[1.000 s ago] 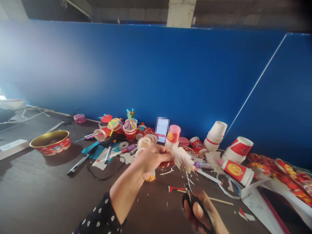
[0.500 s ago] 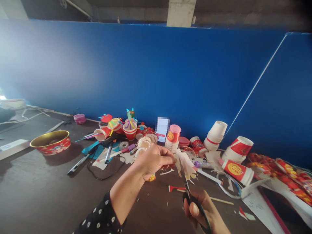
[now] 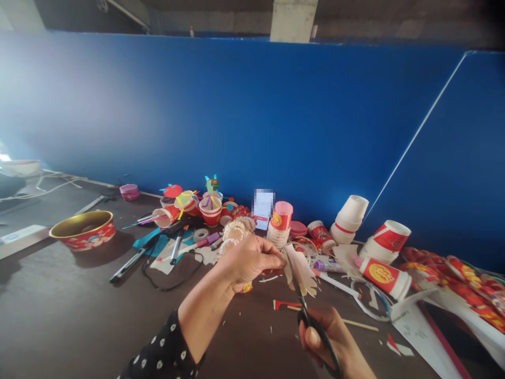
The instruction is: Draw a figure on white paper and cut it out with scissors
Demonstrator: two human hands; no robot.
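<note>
Over the near middle of the dark tabletop [image 3: 79, 316], the left hand [image 3: 250, 261] pinches a fringed piece of white paper [image 3: 300, 268], fingers pressed together on its edge and hiding the gripped part. The right hand [image 3: 327, 337] holds black-handled scissors [image 3: 315, 323], fingers curled around the grips, the lower handle almost cut off by the bottom of the view. The blades run up against the paper, tips hidden behind it, so how far they stand open is hard to make out. Paper scraps [image 3: 265, 279] lie beneath, and ruffled paper rounds [image 3: 235, 231] sit just behind the left hand.
</note>
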